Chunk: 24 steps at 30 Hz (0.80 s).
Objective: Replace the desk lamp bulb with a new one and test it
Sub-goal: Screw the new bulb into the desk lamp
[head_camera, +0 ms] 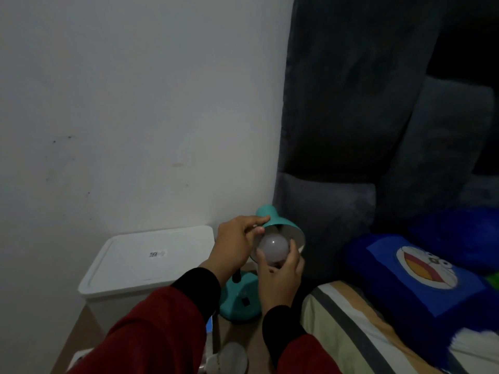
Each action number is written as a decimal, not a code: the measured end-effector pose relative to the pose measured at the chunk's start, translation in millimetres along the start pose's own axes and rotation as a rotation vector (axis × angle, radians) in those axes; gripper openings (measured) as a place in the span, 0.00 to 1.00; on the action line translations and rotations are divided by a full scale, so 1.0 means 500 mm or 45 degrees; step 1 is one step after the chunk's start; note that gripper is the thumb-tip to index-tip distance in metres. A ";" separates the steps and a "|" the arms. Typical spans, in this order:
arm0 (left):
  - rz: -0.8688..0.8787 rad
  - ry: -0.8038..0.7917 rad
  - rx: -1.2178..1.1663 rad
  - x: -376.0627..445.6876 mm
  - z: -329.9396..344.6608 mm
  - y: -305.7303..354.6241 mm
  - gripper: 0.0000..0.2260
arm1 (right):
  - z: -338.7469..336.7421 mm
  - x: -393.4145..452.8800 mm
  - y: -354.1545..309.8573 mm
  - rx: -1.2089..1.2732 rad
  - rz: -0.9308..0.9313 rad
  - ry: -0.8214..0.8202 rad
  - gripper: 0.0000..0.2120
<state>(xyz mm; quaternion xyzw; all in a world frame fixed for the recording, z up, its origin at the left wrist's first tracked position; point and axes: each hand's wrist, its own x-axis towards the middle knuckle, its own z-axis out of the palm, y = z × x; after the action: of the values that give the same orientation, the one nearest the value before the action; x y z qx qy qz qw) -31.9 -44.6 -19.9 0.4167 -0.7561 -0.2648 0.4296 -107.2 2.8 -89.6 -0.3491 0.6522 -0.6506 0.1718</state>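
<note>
R hand (280,276) grips bulb (272,248); unlit

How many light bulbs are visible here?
2: one bulb at the lamp shade, gripped by the right hand; a second bulb at the bottom edge, partly hidden.

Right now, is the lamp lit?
No. The bulb in the teal lamp shade looks dull and unlit, held by the right hand while the left hand steadies the shade.
</note>
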 end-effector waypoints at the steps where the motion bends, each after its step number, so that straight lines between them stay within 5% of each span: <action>1: -0.004 0.000 -0.009 -0.001 0.000 0.000 0.13 | 0.001 -0.001 0.001 -0.005 -0.019 -0.013 0.36; 5: -0.014 -0.006 -0.031 -0.004 0.000 0.001 0.13 | -0.005 -0.003 0.000 0.014 -0.021 -0.043 0.30; 9: -0.014 0.006 -0.037 -0.004 -0.001 0.003 0.13 | -0.005 0.000 -0.007 0.009 -0.008 -0.042 0.36; 24: -0.039 -0.008 -0.021 -0.004 -0.003 0.005 0.13 | -0.011 -0.001 -0.012 -0.008 0.024 -0.056 0.34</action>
<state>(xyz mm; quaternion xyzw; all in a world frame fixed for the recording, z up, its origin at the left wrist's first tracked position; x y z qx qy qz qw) -31.1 -41.5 -18.2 0.4238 -0.7488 -0.2789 0.4265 -109.1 7.6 -83.6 -0.3576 0.6535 -0.6391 0.1912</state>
